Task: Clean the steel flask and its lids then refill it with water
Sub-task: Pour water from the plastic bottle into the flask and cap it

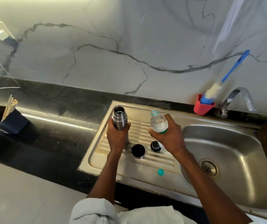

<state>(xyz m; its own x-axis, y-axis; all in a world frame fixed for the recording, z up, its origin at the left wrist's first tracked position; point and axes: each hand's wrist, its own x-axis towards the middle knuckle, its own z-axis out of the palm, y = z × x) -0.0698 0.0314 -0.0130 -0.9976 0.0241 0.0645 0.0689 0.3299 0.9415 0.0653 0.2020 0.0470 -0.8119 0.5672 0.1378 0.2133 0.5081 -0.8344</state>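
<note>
The left hand (117, 136) wraps the open steel flask (119, 118), held upright over the draining surface (145, 175). Just to its right, the right hand (168, 135) clasps an uncapped water bottle (158, 121), also near upright. Pouring likely means tipping the bottle's mouth leftward over the flask's opening.

On the ribbed steel drainboard (145, 178) lie two black flask lids (138, 151), and a teal bottle cap (160, 172) at five o'clock of them.
</note>
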